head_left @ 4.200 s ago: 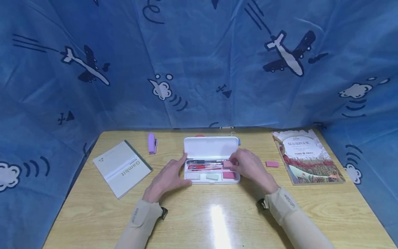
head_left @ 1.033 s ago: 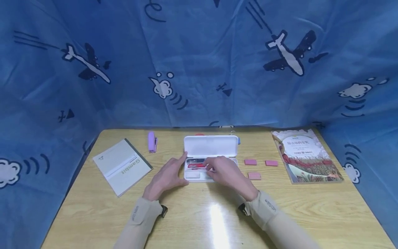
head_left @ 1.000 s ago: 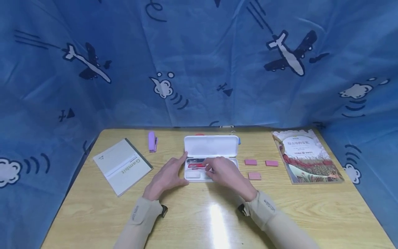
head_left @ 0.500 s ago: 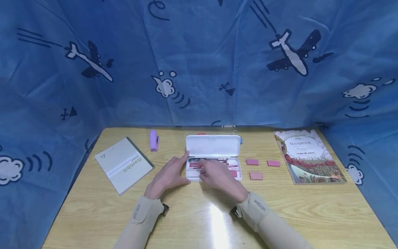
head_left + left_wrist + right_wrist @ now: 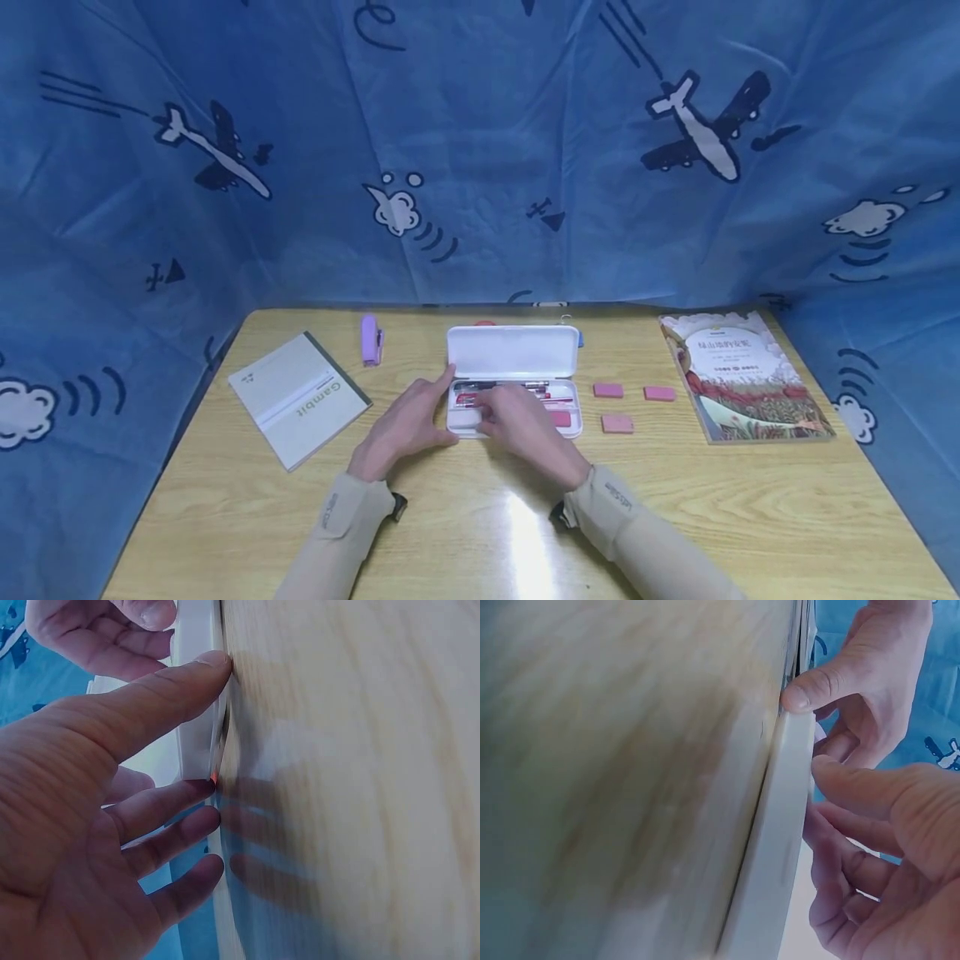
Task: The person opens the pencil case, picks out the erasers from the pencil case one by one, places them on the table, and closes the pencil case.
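Note:
A white pencil case [image 5: 456, 432] lies with its lid [image 5: 512, 352] raised, holding several pens [image 5: 543, 388] in its rear section. My left hand [image 5: 405, 423] holds the case's left end, thumb at the front corner and index finger by the hinge side; the left wrist view shows that thumb [image 5: 169, 694] against the front wall. My right hand [image 5: 521, 425] reaches into the case with curled fingers, over its front left and middle compartments. Its fingertips are hidden, so whether they pinch anything is unclear. A pink eraser [image 5: 561, 418] sits in the front right compartment.
Right of the case lie three pink erasers, an upper left one [image 5: 608, 389], an upper right one [image 5: 660, 393] and a lower one [image 5: 617, 424]. A picture-covered book [image 5: 742, 379] lies farther right. Leftward are a purple stapler [image 5: 371, 340] and a Gambit notebook [image 5: 300, 400].
Two more pink erasers now lie on the table than about four seconds ago. Over the last second my right hand has shifted slightly left inside the case. My left hand has stayed put.

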A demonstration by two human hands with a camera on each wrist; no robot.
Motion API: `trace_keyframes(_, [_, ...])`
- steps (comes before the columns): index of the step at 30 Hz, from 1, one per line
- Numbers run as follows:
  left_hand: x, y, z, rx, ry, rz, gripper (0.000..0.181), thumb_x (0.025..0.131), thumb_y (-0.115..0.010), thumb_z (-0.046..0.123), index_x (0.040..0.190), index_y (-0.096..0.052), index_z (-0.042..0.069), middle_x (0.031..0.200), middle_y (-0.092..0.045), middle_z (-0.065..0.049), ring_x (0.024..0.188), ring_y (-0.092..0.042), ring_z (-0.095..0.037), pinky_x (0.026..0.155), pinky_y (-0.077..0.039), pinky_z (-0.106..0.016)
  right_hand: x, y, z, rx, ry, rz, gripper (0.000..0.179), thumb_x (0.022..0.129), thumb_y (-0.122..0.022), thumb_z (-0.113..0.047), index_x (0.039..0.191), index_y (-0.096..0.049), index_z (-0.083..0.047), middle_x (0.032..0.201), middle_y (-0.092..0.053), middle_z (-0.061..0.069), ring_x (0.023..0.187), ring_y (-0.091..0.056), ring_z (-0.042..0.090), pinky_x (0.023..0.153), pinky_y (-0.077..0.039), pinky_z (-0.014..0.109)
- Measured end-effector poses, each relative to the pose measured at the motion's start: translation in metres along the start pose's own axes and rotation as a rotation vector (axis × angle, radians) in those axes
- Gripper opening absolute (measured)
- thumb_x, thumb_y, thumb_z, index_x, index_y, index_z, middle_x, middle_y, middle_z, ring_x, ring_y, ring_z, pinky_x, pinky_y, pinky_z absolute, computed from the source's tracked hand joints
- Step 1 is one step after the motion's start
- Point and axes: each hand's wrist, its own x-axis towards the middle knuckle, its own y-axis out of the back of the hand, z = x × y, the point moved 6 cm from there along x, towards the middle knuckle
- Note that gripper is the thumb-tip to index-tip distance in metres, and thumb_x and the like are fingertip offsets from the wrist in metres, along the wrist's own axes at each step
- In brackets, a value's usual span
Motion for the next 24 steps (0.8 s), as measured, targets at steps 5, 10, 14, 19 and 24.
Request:
trace_keyframes(5, [-0.001,0.000,0.000,-0.001,0.000,0.000,0.112,0.074,-0.091,0.030,0.162,-0.024,0.014,0.134,-0.061,-0.017,0.124,-0.056,-0.027,0.107,-0.049,-0.042,0.002,-0.001,-0.002,-0.013,-0.006,0.006,0.010,0.081,-0.083,-0.013,0.090,-0.078,-0.012,0.075,-0.071,-0.003,0.068,-0.057,0.010,0.067,-0.050,0.024])
trace_keyframes(10, [0.000,-0.001,-0.001,0.000,0.005,-0.004,0.112,0.074,-0.091,0.031,0.162,-0.024,0.014,0.136,-0.061,-0.016,0.125,-0.056,-0.027,0.108,-0.049,-0.043,0.005,-0.001,-0.004,-0.024,-0.013,-0.002,0.006,0.080,-0.082,-0.010,0.086,-0.079,-0.011,0.077,-0.075,-0.001,0.067,-0.061,0.010,0.069,-0.053,0.024])
trace_keyframes(14, [0.000,-0.001,-0.001,-0.007,0.006,-0.005,0.112,0.074,-0.091,0.031,0.162,-0.023,0.014,0.137,-0.060,-0.017,0.126,-0.055,-0.028,0.109,-0.048,-0.043,0.007,-0.001,-0.004,-0.030,-0.017,-0.001,0.005,0.079,-0.082,-0.009,0.082,-0.079,-0.012,0.074,-0.074,-0.002,0.063,-0.059,0.008,0.064,-0.051,0.023])
trace_keyframes(19, [0.000,-0.001,0.000,-0.009,0.008,-0.008,0.113,0.074,-0.091,0.031,0.162,-0.023,0.015,0.137,-0.060,-0.016,0.126,-0.055,-0.027,0.109,-0.048,-0.043,0.007,0.004,-0.004,-0.038,0.002,0.007,0.007,0.079,-0.080,-0.007,0.075,-0.077,-0.013,0.066,-0.069,-0.004,0.058,-0.052,0.008,0.056,-0.045,0.022])
trace_keyframes(24, [-0.001,-0.001,0.000,-0.010,0.019,-0.015,0.114,0.074,-0.092,0.031,0.163,-0.021,0.017,0.139,-0.059,-0.016,0.127,-0.055,-0.027,0.109,-0.048,-0.043,0.000,0.015,0.000,-0.019,0.036,0.045,0.009,0.077,-0.077,-0.004,0.074,-0.076,-0.013,0.066,-0.069,-0.005,0.058,-0.050,0.008,0.053,-0.041,0.021])
